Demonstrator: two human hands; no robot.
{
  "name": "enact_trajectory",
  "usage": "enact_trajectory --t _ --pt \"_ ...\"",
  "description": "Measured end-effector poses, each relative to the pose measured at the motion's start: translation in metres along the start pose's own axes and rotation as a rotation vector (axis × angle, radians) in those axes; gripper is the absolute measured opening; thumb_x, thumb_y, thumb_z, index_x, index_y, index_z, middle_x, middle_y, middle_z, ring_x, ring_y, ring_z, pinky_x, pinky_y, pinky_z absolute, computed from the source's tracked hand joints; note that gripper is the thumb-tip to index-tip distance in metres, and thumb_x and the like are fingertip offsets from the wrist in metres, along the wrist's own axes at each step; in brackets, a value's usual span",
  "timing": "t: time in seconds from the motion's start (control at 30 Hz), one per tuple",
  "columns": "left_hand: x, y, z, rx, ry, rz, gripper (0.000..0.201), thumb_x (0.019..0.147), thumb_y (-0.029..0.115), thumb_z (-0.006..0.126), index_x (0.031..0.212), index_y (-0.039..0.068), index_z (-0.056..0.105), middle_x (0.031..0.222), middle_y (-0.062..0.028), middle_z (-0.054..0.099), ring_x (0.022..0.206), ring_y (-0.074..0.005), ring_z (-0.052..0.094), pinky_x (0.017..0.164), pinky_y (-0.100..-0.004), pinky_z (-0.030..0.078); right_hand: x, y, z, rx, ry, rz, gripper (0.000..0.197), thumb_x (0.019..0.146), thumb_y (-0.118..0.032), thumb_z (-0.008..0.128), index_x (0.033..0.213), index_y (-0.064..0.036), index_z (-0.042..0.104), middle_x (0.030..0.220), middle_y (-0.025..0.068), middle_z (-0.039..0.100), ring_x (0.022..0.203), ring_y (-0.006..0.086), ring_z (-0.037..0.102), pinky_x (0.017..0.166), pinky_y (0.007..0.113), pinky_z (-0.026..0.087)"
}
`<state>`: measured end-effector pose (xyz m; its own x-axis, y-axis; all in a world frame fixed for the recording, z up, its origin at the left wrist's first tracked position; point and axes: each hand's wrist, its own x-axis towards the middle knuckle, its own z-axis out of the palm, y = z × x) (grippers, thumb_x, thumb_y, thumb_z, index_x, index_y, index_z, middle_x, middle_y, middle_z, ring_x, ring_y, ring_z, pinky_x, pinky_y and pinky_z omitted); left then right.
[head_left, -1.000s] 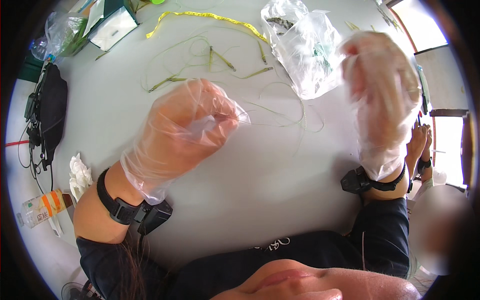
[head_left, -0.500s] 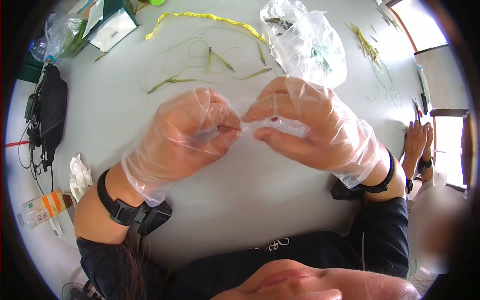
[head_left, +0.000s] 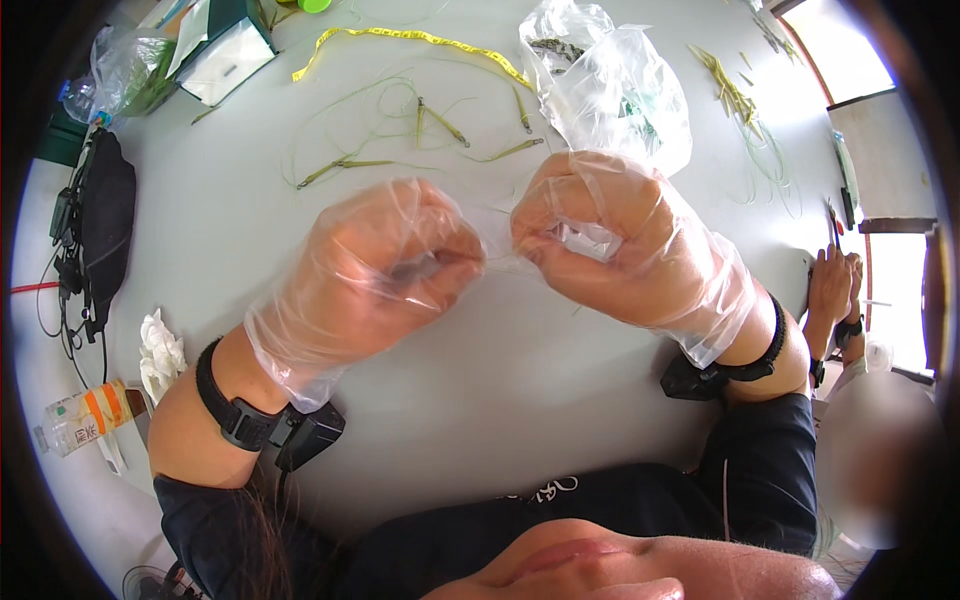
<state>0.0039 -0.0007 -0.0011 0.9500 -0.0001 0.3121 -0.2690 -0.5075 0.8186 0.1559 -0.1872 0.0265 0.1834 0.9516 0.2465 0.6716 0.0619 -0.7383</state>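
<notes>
My left hand [head_left: 385, 265] and my right hand [head_left: 615, 240], both in clear plastic gloves, are raised over the table with a small gap between them. Thumb and fingers of each are pinched together. A faint thin strand [head_left: 503, 265] shows in the gap; whatever else the left fingertips hold is hidden. Beyond the hands lie several narrow green plaited strips with small metal ends, among them a left one [head_left: 345, 168] and a right one [head_left: 517, 148]. Loose thin green strands [head_left: 330, 108] curl around them.
A yellow measuring tape [head_left: 410, 34] stretches across the back, beside a clear plastic bag [head_left: 640, 100]. More green strips [head_left: 735, 90] lie at the far right, scissors [head_left: 835, 222] nearer. A black pouch [head_left: 105, 220], crumpled tissue [head_left: 160, 355] and bottle [head_left: 85, 418] line the left. Another person's hands [head_left: 832, 285] rest at right.
My right hand has drawn a little away to the right, and its thumb and fingers, apart before, have closed into a pinch. My left hand stays nearly in place.
</notes>
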Motion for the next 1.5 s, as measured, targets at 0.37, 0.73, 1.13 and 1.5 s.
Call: enact_trajectory --t 0.37,0.73,1.13,1.5 --pt "0.000 0.000 0.003 -0.165 0.035 -0.071 0.015 0.080 -0.006 0.069 0.092 0.002 0.065 0.090 -0.0063 0.058 0.085 -0.0179 0.060 0.076 -0.0277 0.050 -0.002 -0.004 -0.001 0.110 0.003 0.153 0.008 0.084 -0.004 0.061 0.090 -0.0013 0.064 0.081 0.0135 0.064 0.075 0.0265 0.063 0.071 0.033 0.051" --pt "0.000 0.004 0.001 -0.162 0.043 -0.136 0.011 0.083 -0.003 0.069 0.092 0.003 0.065 0.089 -0.0051 0.058 0.086 -0.0174 0.059 0.076 -0.0282 0.049 -0.003 -0.007 -0.002 0.155 0.024 0.261 0.009 0.084 -0.005 0.062 0.093 -0.0016 0.065 0.081 0.0119 0.064 0.075 0.0214 0.062 0.071 0.031 0.051" --pt "0.002 0.002 -0.001 -0.070 0.039 -0.059 0.008 0.084 0.003 0.070 0.089 0.001 0.064 0.087 -0.0055 0.059 0.081 -0.0176 0.058 0.074 -0.0286 0.049 0.000 -0.011 -0.003 0.450 -0.074 0.527 0.014 0.089 -0.014 0.056 0.095 -0.0022 0.062 0.082 0.0075 0.065 0.077 0.0153 0.063 0.071 0.028 0.050" --pt "0.000 0.002 0.001 -0.103 0.064 -0.088 0.007 0.084 0.001 0.070 0.089 0.001 0.065 0.088 -0.0054 0.059 0.083 -0.0167 0.059 0.076 -0.0272 0.050 0.011 -0.025 -0.012 0.371 -0.415 0.710 0.023 0.087 -0.020 0.056 0.098 -0.0020 0.064 0.080 0.0066 0.064 0.073 0.0142 0.058 0.070 0.029 0.047"
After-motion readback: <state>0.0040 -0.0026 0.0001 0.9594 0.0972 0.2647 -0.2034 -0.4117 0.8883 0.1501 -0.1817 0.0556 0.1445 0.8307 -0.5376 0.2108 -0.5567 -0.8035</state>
